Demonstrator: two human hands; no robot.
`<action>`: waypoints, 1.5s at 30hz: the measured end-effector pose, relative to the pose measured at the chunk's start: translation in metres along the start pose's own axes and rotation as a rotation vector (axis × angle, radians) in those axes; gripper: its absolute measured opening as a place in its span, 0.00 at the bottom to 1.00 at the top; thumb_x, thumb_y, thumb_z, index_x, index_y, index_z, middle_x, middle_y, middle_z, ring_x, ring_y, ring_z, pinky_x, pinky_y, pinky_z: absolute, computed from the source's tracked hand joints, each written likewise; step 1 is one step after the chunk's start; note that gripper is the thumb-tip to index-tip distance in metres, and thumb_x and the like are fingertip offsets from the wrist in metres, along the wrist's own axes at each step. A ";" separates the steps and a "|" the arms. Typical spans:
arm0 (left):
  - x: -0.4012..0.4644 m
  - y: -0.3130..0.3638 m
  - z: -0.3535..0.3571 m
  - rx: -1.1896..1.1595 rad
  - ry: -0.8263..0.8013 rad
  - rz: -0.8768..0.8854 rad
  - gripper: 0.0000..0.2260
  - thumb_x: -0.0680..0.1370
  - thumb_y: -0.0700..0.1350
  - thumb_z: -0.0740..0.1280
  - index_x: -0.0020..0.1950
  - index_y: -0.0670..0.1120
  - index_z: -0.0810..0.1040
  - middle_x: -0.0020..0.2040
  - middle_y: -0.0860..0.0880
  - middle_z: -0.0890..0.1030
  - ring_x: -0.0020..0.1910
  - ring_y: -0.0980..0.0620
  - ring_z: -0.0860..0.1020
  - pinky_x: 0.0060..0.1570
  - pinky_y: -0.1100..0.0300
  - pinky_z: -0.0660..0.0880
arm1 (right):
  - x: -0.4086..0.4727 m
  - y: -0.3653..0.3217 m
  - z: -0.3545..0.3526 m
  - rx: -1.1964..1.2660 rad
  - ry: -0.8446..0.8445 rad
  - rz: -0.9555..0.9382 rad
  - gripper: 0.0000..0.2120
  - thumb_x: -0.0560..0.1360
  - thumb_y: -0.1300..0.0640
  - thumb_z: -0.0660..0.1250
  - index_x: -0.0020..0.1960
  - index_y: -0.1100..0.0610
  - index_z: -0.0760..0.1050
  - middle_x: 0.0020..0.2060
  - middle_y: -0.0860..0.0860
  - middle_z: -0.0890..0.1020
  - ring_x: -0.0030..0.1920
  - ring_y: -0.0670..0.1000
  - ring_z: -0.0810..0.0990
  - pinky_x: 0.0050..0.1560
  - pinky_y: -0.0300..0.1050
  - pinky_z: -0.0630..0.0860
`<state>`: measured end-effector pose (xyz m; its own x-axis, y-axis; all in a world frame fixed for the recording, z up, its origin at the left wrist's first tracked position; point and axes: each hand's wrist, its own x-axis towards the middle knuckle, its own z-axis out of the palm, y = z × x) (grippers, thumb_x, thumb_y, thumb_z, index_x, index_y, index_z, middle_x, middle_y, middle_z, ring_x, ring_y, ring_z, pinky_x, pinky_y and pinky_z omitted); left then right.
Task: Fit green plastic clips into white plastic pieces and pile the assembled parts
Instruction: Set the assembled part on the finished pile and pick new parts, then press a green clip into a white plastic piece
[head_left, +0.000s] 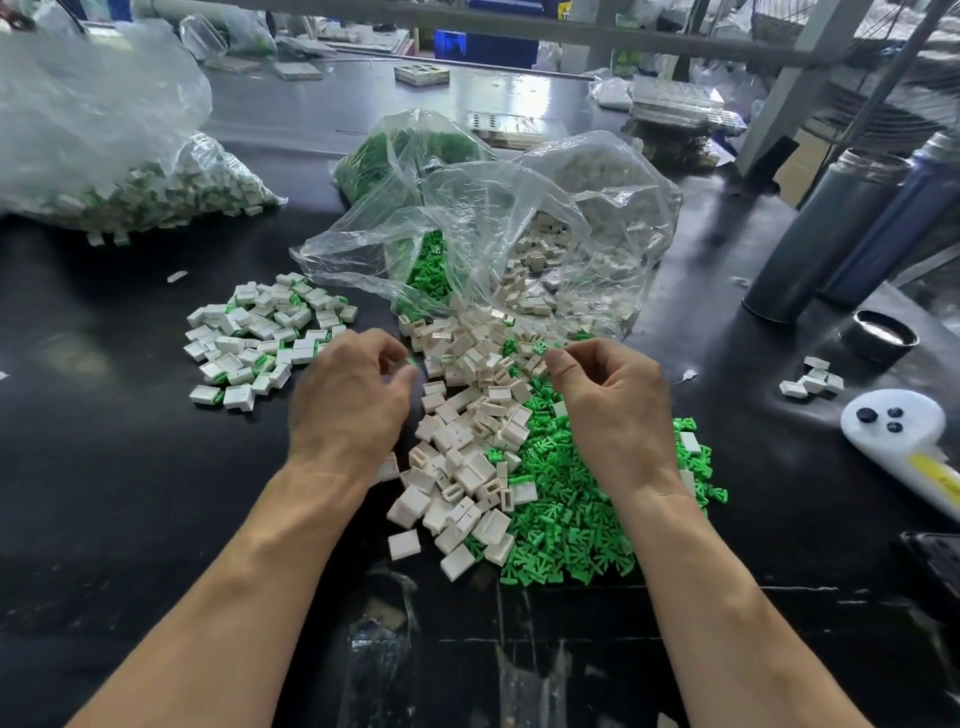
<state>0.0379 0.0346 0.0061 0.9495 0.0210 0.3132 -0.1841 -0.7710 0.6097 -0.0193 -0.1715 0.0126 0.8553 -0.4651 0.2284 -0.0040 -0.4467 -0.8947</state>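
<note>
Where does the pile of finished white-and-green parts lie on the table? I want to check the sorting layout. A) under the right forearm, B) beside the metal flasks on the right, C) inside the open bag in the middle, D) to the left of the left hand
D: the pile of assembled parts, white pieces with green clips showing, lies on the black table to the left of the left hand.

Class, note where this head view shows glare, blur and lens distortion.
Head view: glare streaks the black table far end; the left hand fingertips are motion-blurred; the wide lens bows the grey bottle and frame posts outward; the green clips stay sharp.
</note>
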 end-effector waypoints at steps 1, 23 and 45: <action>0.003 -0.003 -0.002 0.054 0.026 -0.023 0.06 0.78 0.48 0.74 0.53 0.49 0.84 0.51 0.50 0.82 0.49 0.50 0.80 0.53 0.54 0.77 | 0.001 0.001 -0.002 -0.030 0.002 0.006 0.08 0.80 0.49 0.72 0.43 0.49 0.82 0.35 0.42 0.83 0.35 0.39 0.79 0.34 0.30 0.71; 0.011 -0.009 -0.006 0.087 0.008 -0.069 0.07 0.79 0.47 0.73 0.55 0.49 0.84 0.53 0.47 0.84 0.52 0.45 0.81 0.57 0.49 0.78 | 0.022 0.012 -0.033 -0.577 0.045 0.103 0.06 0.81 0.52 0.69 0.52 0.48 0.86 0.51 0.50 0.86 0.46 0.52 0.76 0.50 0.44 0.71; -0.003 0.005 0.012 -0.047 -0.178 -0.042 0.06 0.78 0.51 0.75 0.49 0.54 0.79 0.42 0.58 0.80 0.43 0.59 0.79 0.46 0.57 0.77 | 0.029 0.021 -0.012 -0.687 0.047 0.019 0.11 0.79 0.46 0.73 0.52 0.52 0.86 0.50 0.54 0.85 0.53 0.58 0.82 0.55 0.50 0.77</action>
<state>0.0372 0.0228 -0.0005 0.9857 -0.0641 0.1557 -0.1515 -0.7409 0.6543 -0.0009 -0.2038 0.0053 0.8287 -0.5032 0.2453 -0.3593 -0.8141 -0.4562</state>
